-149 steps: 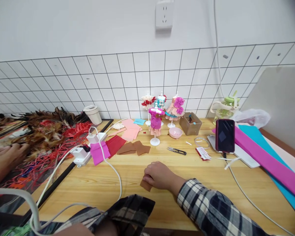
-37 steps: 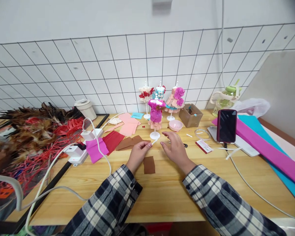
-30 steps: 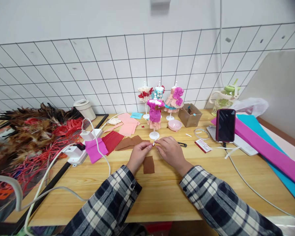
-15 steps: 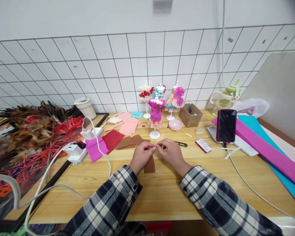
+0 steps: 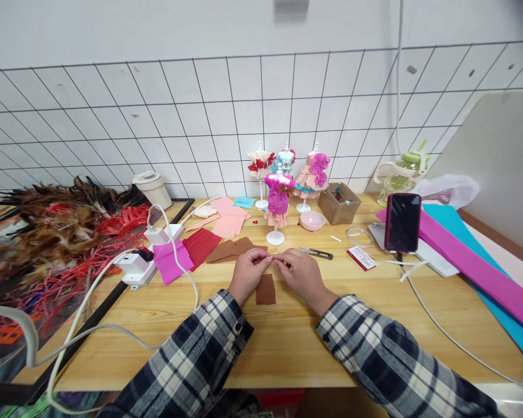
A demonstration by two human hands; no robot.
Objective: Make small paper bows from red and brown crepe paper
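My left hand [image 5: 249,273] and my right hand [image 5: 300,274] meet fingertip to fingertip above the wooden table [image 5: 287,342], both pinched on a small white strip [image 5: 273,260] that is mostly hidden by the fingers. A small brown paper square [image 5: 265,289] lies flat on the table just under and between my wrists. More brown paper pieces [image 5: 230,250] lie just beyond my left hand. A small doll mannequin in a magenta paper dress [image 5: 278,200] stands right behind my hands. Thread snips [image 5: 316,253] lie to the right of my right hand.
Red [image 5: 201,244], magenta [image 5: 169,260] and pink [image 5: 229,220] papers lie left of centre, beside a white charger [image 5: 133,269] with cables. Feathers [image 5: 52,232] cover the left. Behind stand more dressed mannequins [image 5: 311,174], a pink bowl [image 5: 311,220], a cardboard box [image 5: 342,203]; a phone [image 5: 402,223] and paper rolls [image 5: 475,278] sit right.
Five seconds ago only my right hand rested on the brown square. Since then my left hand came in with a white strip, and both hands closed together on it above the square.
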